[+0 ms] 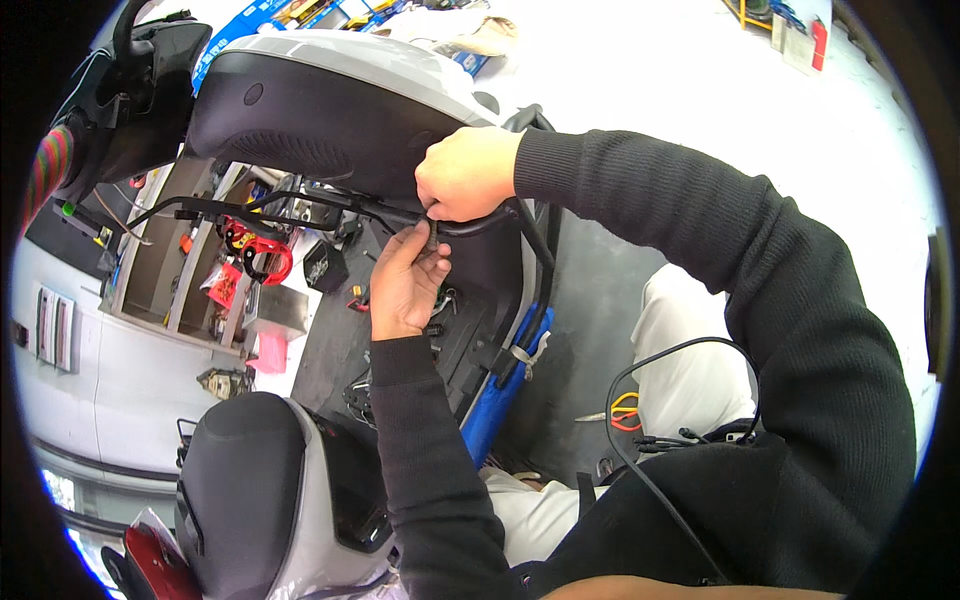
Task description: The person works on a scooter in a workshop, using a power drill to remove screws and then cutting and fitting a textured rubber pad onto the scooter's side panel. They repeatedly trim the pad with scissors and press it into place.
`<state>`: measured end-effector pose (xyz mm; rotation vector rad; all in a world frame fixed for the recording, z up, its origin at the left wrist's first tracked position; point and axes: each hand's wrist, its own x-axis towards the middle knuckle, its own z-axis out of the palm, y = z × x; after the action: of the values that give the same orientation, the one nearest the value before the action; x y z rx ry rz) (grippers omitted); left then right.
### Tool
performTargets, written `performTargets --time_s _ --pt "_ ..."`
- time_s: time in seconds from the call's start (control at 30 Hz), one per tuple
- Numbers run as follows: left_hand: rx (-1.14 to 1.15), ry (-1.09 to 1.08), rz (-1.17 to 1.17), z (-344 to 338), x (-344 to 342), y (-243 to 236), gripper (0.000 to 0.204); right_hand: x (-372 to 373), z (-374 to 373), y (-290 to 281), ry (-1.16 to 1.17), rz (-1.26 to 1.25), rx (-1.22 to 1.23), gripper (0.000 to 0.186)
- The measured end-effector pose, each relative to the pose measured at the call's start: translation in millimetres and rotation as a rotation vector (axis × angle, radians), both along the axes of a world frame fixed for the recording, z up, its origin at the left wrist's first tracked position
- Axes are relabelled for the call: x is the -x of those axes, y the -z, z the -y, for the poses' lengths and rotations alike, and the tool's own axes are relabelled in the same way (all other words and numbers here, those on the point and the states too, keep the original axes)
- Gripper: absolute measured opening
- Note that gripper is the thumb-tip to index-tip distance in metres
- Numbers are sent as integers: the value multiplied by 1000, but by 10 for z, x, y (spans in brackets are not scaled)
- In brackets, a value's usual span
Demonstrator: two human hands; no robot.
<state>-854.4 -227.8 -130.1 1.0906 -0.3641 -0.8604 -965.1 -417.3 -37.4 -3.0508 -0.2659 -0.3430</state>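
Both my hands meet at a black tubular bar (470, 226) under the dark front panel (300, 115) of a scooter. My left hand (405, 285) reaches up from below, thumb and fingers closed on a small grey-brown piece (432, 236) at the bar. Just above it, my right hand (468, 175) is curled with its thumb side against the panel and bar. Its fingertips face away from view, so what they hold, if anything, is hidden. The piece is too small to name.
The scooter's black seat (245, 480) is at lower left, with a blue wrapped tube (500, 390) along its side. Orange-handled scissors (622, 412) lie on the floor near my leg. Shelves (170, 265) with tools stand at left. A black cable (640, 380) loops by my lap.
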Motion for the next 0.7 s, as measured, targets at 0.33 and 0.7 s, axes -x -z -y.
performTargets --time_s 0.33,0.7 --pt "240 112 -61 60 -71 452 17 -81 52 -91 -70 -272 -203 31" --pt "-65 -75 124 8 82 187 30 -196 -37 -56 128 -288 -389 28"
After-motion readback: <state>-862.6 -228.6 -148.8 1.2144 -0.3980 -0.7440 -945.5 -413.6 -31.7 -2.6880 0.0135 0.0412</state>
